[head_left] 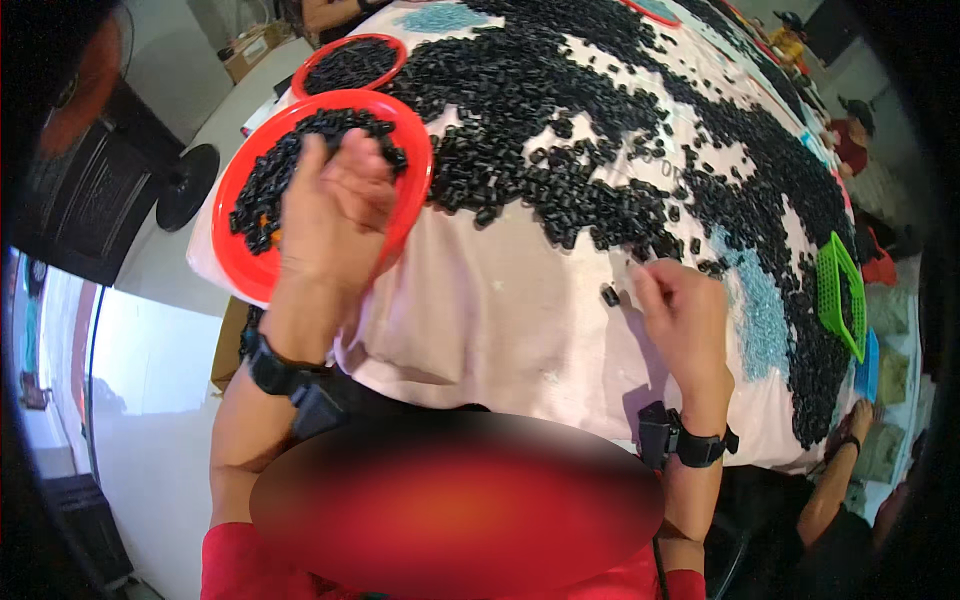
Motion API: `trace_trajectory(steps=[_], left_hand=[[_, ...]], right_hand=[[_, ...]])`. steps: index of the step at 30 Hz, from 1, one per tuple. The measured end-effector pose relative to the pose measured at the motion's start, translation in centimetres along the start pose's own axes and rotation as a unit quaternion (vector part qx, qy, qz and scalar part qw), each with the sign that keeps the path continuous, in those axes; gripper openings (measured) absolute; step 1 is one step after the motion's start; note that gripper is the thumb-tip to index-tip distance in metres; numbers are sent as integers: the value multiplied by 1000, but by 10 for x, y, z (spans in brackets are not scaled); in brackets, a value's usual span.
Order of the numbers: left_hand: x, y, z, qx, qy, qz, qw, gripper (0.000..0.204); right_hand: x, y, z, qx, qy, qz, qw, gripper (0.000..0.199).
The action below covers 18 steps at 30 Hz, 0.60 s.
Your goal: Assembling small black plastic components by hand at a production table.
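Observation:
My left hand is over a red basin at the left edge of the table, thumb apart from loosely curled fingers, with nothing visible in it. Small black plastic pieces fill much of that basin, and a bit of orange shows among them. On the right, my right hand is low over the cloth at the near edge of a broad spread of black plastic pieces. Its thumb and fingertips are pinched together, and whatever is between them I cannot make out. A single black piece lies just left of it.
A second red basin of black pieces stands behind the first. Light-blue pieces lie in a heap to the right, near a green basket. A co-worker's arm reaches in at the right edge. Pale cloth covers the table.

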<state>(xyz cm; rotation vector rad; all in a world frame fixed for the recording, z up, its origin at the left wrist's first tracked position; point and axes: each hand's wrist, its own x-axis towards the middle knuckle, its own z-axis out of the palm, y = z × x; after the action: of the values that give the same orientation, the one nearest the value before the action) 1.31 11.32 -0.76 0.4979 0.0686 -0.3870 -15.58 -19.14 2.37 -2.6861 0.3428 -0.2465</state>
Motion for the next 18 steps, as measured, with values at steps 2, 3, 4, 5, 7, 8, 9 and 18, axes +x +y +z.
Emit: trace_trajectory(steps=[2,3,4,5,7,8,9,18], left_hand=[[2,6,1,-43,-8,3,999,39],[4,4,4,-44,-13,-5,999,39],[3,3,7,13,8,1,1000,37],[1,2,12,69,28,7,997,35],[-12,-18,35,222,-25,-14,975,26],[-20,-27,47,333,-67,-25,940,27],[-26,-36,56,440,-107,-36,891,27],[-38,-80,47,753,-295,17,588,23]], right_hand=[[0,4,6,35,-13,-41,998,17],[0,4,11,73,-30,-91,993,18],[1,1,16,122,14,-102,987,17],[1,5,17,120,16,-101,988,17],[3,12,16,65,71,-70,993,16],[5,18,14,30,61,-63,996,15],[5,22,13,28,61,-66,996,15],[11,19,17,36,53,-165,984,27]])
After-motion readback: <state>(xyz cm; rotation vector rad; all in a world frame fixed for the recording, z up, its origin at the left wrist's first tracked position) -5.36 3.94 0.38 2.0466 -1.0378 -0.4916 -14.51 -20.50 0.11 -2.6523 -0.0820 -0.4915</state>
